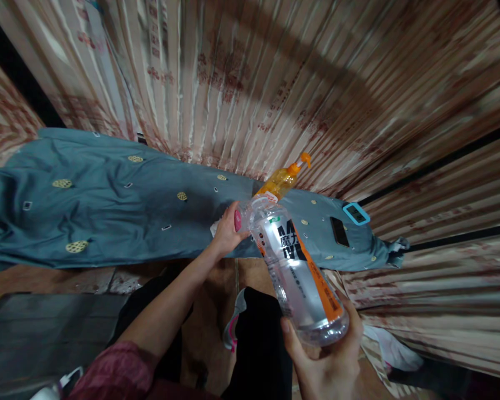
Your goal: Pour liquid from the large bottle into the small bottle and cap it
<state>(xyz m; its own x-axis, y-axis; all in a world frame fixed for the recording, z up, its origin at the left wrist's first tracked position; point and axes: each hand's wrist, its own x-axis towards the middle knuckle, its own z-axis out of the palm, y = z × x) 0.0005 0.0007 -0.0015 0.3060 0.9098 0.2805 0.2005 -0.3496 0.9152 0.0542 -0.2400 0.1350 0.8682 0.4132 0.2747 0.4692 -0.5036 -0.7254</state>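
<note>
My right hand [327, 361] grips the base of a large clear plastic bottle [300, 272] with a silver, black and orange label. The bottle tilts, with its neck end up and to the left. My left hand [228, 232] is closed at that end, around a small clear plastic piece with a pink part [238, 218]. Whether this piece is joined to the bottle, I cannot tell. Just behind the bottle's shoulder stands a pump bottle [281, 182] of yellow-orange liquid with an orange pump head. Something white shows beside my left fingers, mostly hidden.
A blue-green cloth with yellow prints [120, 222] covers the long narrow surface before me. At its right lie a dark phone [339, 231] and a blue-framed device [356, 213]. Patterned curtains [241, 83] hang behind and to the right. A dark grey box-like surface [45, 339] is at lower left.
</note>
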